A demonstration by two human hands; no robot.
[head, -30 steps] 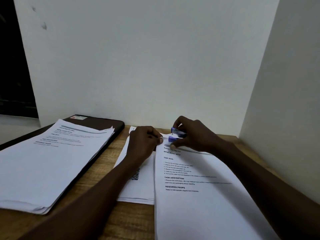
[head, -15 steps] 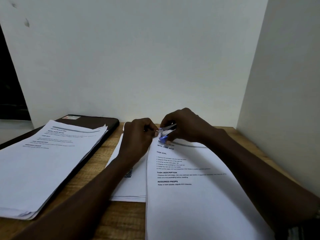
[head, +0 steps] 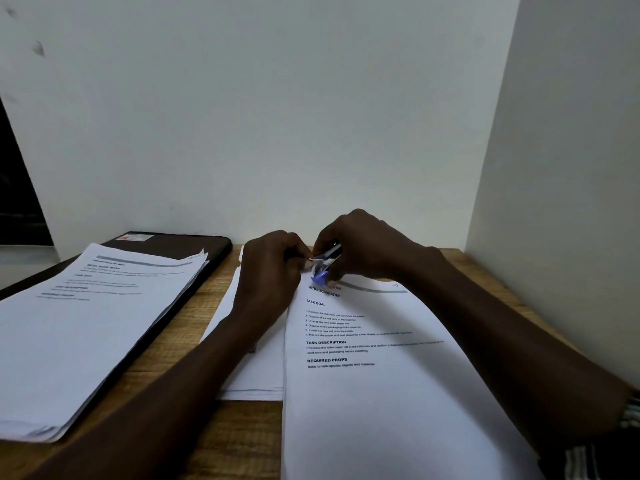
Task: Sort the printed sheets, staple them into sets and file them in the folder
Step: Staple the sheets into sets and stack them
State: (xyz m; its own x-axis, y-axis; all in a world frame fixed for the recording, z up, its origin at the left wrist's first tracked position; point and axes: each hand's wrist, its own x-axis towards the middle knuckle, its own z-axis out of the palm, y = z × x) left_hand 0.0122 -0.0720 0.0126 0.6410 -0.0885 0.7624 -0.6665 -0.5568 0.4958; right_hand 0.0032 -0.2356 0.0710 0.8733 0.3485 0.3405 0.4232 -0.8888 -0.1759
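White walls (head: 277, 116) meet in a corner behind a dimly lit wooden desk (head: 242, 441); nearest the person, to the right, lies the set (head: 381, 393) of printed sheets, its long axis running away from the person toward the back wall; its far left corner is what the coming move turns on. The right hand (head: 374, 247) grips a small blue stapler (head: 323, 268), fingers curled over its top; the stapler sits right at that corner, its blue end tipped down toward the paper. The left hand (head: 270, 268) comes in from the other side, fingers curled, pinching what looks like the same corner just beside the stapler; both hands meet at one spot and neither has to reach. By the look of it the squeeze is the step in hand; whether the paper is fully seated between the stapler's arms cannot be told, since the knuckles of both hands cover it. A second pile (head: 259, 375) lies under the left forearm, touching the set's left edge and seemingly partly beneath it; further left a thicker stack (head: 86, 341) rests on a dark folder (head: 194, 245), well apart from the hands. How many sheets the set holds is hidden; the set's near end and the stack's left side are cut off by the frame's edge; the smaller print is too blurred to read.
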